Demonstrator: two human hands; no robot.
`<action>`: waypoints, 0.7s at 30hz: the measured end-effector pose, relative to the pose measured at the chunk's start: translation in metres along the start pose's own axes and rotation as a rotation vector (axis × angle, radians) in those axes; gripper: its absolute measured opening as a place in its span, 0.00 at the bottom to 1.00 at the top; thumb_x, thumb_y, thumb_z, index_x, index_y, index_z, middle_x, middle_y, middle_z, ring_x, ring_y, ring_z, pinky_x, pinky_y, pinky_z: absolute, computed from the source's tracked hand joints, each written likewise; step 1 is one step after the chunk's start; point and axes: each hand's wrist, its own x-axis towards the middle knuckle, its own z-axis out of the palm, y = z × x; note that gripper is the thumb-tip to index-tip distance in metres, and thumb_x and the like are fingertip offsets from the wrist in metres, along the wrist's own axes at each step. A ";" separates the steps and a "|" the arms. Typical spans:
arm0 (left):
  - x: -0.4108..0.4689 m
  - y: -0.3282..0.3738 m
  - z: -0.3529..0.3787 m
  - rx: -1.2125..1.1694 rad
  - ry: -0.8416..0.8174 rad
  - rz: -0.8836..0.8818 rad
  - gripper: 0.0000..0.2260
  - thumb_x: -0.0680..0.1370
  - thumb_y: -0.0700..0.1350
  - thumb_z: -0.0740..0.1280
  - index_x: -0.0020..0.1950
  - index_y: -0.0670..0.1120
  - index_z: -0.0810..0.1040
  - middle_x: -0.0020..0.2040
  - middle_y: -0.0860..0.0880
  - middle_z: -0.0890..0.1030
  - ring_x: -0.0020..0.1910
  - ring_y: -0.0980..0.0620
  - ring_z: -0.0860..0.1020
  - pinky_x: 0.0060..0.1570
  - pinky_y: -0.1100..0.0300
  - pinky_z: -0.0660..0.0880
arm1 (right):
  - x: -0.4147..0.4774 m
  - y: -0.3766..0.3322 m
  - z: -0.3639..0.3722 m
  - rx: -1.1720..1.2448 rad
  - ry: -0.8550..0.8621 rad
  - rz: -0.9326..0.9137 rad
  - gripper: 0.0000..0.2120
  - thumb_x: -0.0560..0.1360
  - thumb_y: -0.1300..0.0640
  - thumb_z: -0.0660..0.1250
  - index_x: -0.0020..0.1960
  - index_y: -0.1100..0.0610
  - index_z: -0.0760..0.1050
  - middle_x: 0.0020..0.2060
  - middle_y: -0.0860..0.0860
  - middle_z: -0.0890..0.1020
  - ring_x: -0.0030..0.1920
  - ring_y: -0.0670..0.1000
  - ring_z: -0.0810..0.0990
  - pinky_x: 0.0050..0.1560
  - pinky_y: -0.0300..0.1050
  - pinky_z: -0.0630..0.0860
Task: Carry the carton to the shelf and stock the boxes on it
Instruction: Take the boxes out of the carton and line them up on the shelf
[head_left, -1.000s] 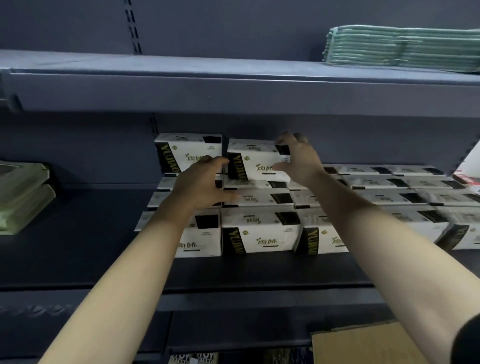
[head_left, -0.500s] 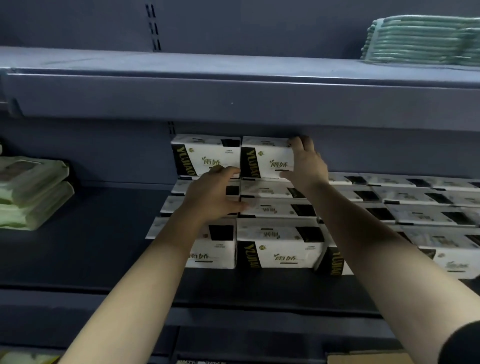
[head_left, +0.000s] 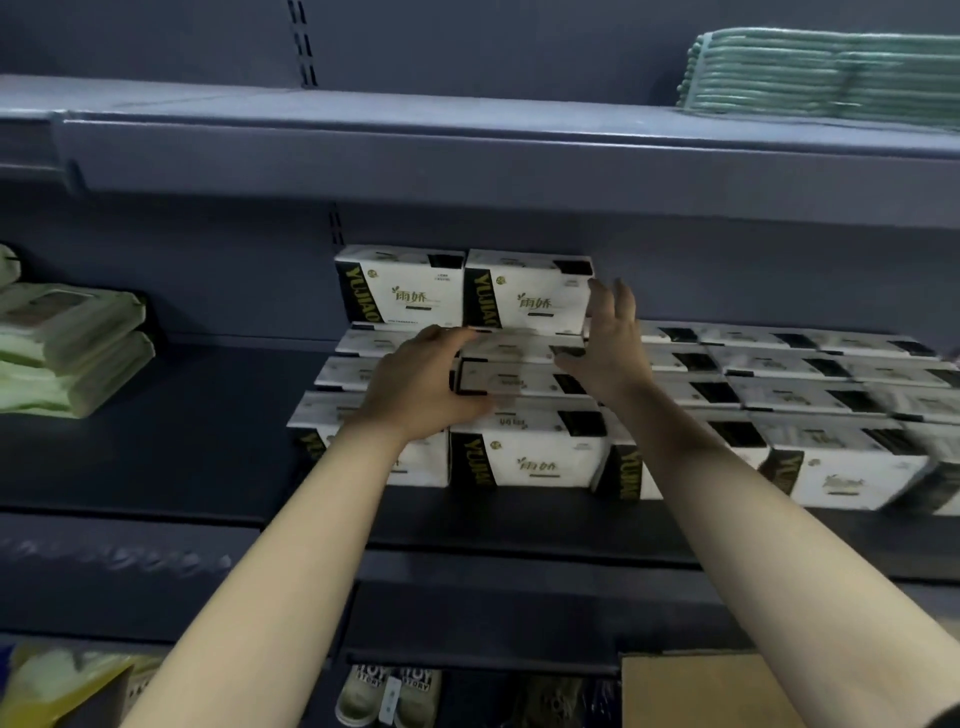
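White boxes with black and gold ends fill the middle shelf (head_left: 182, 447) in rows. Two boxes stand on a second layer at the back, one on the left (head_left: 400, 286) and one on the right (head_left: 527, 293). My right hand (head_left: 605, 343) hovers open just right of the right upper box, fingers straight, a little apart from it. Lower down, my left hand (head_left: 421, 384) is loosely curled over the lower rows and holds nothing. A corner of the brown carton (head_left: 696, 691) shows at the bottom right.
The upper shelf (head_left: 467, 150) hangs close above the stacked boxes and carries a pile of green cloths (head_left: 821, 73). Green soft packs (head_left: 67, 348) lie on the middle shelf at the left. Shoes (head_left: 389, 696) sit on the lowest level.
Both hands have let go of the right upper box and drawn back toward me. The box now stands seated against its neighbour.
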 end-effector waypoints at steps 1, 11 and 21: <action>-0.007 0.006 0.001 -0.007 -0.008 -0.006 0.36 0.70 0.59 0.74 0.74 0.56 0.64 0.66 0.51 0.72 0.65 0.50 0.71 0.60 0.53 0.72 | -0.010 0.003 -0.004 0.016 0.019 -0.025 0.45 0.70 0.55 0.76 0.78 0.56 0.52 0.77 0.57 0.52 0.75 0.61 0.57 0.73 0.57 0.63; -0.087 0.066 0.027 0.011 -0.013 -0.029 0.38 0.68 0.62 0.73 0.74 0.56 0.65 0.69 0.51 0.73 0.65 0.48 0.73 0.59 0.52 0.75 | -0.137 0.018 -0.049 0.186 0.046 -0.057 0.29 0.73 0.55 0.72 0.72 0.54 0.67 0.69 0.52 0.70 0.66 0.53 0.72 0.56 0.39 0.68; -0.156 0.100 0.048 -0.037 -0.069 -0.020 0.37 0.70 0.62 0.73 0.75 0.56 0.63 0.73 0.52 0.68 0.71 0.49 0.68 0.67 0.47 0.68 | -0.239 0.036 -0.067 0.257 0.071 0.031 0.26 0.73 0.56 0.71 0.69 0.54 0.70 0.66 0.49 0.75 0.66 0.48 0.72 0.64 0.42 0.68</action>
